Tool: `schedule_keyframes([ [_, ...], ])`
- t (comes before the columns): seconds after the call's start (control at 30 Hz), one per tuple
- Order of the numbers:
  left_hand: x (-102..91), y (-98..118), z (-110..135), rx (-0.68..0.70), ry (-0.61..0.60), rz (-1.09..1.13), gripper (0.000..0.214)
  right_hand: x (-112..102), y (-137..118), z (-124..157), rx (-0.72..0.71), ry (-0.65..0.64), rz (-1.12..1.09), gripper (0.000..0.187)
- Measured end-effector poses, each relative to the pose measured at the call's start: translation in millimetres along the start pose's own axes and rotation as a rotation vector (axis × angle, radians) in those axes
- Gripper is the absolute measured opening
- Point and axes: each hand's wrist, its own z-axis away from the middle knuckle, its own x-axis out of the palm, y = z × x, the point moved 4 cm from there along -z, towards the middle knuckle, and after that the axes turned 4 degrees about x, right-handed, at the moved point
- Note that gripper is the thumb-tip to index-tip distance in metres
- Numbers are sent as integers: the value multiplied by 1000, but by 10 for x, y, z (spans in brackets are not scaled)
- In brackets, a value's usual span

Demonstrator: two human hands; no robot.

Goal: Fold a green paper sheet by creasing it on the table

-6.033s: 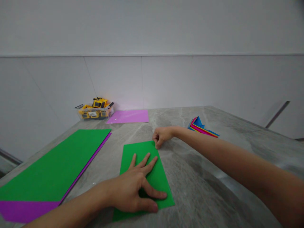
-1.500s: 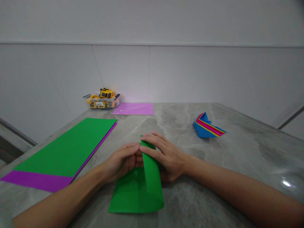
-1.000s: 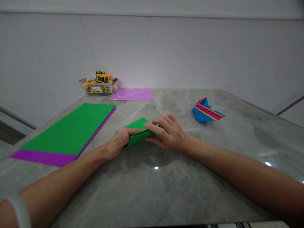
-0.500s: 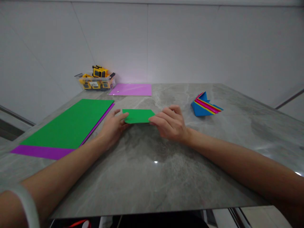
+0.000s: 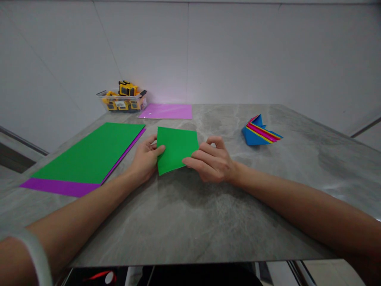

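Note:
A folded green paper (image 5: 176, 149) stands tilted up off the grey marble table (image 5: 208, 214) between my hands. My left hand (image 5: 145, 159) pinches its left edge, thumb on the near face. Gripping the lower right edge is my right hand (image 5: 212, 163), fingers curled round the paper. Both hands are closed on the sheet near the table's middle.
A large green sheet (image 5: 92, 153) lies on a purple sheet (image 5: 56, 186) at the left. A pink sheet (image 5: 168, 111) and a clear box of yellow toy vehicles (image 5: 122, 101) sit by the back wall. A folded stack of coloured papers (image 5: 259, 131) rests at the right.
The green paper was folded smaller, lifted and carried away from me. In the last half second its far edge has tipped up so its face shows toward me.

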Motion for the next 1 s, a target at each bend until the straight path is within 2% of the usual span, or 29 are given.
schedule_keyframes([
  [0.17, 66, 57, 79, 125, -165, -96, 39, 43, 69, 0, 163, -23, 31, 9],
  [0.33, 72, 84, 119, 200, -213, -218, 24, 65, 113, 21, 254, -47, 35, 15],
  [0.4, 71, 87, 139, 232, -243, -228, 28, 73, 119, 26, 279, -45, 42, 16],
  [0.57, 124, 108, 218, 258, -403, -202, 59, 83, 122, 18, 302, -8, 34, 16],
  [0.63, 149, 116, 252, 264, -435, -182, 60, 84, 132, 17, 323, -6, 32, 18],
  [0.7, 168, 112, 278, 259, -424, -207, 54, 91, 142, 21, 344, -25, 30, 20],
  [0.87, 194, 107, 303, 223, -312, -345, 42, 102, 157, 34, 366, -45, 24, 21],
  [1.0, 213, 123, 306, 239, -306, -409, 38, 91, 159, 35, 364, -14, 50, 25],
])
